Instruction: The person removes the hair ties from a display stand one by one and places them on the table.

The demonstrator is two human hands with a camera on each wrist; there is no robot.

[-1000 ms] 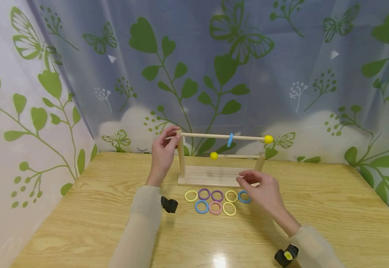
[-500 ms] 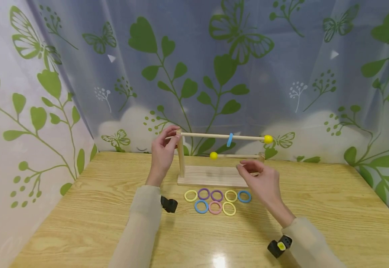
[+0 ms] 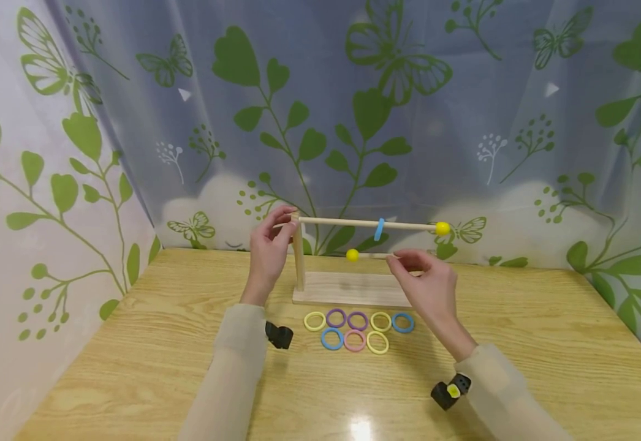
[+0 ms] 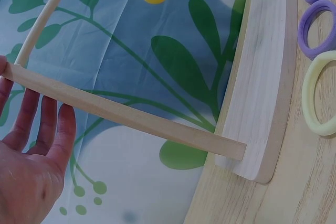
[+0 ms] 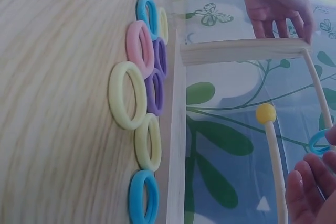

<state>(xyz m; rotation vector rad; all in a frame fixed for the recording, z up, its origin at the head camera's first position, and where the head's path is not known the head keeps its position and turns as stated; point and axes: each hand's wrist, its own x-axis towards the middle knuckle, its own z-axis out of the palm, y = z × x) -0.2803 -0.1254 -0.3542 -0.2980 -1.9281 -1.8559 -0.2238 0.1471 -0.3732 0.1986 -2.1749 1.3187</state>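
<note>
In the head view my left hand (image 3: pixel 268 254) grips the top of the left post (image 3: pixel 299 257) of a wooden rod stand, thumb in front and fingers behind. From this post an upper rod (image 3: pixel 342 221) runs right to a yellow ball (image 3: pixel 442 228); a blue hair tie (image 3: pixel 379 229) hangs on it. My right hand (image 3: pixel 428 285) is raised by the lower rod (image 3: pixel 372 255), its fingers loosely bent with nothing visible held. It hides the right post and part of that rod. The lower rod's yellow ball (image 5: pixel 266 114) shows in the right wrist view.
Several hair ties lie in two rows before the stand's base (image 3: pixel 353 289), among them a pink one (image 3: pixel 355 340), a blue one (image 3: pixel 403 323) and a yellow one (image 3: pixel 315 321). Behind the wooden table (image 3: pixel 188 367) hangs a leaf-patterned curtain (image 3: pixel 320 122).
My right hand has risen from near the base to the lower rod, drifting slightly left, and now covers the right post. My left hand stays on the left post.
</note>
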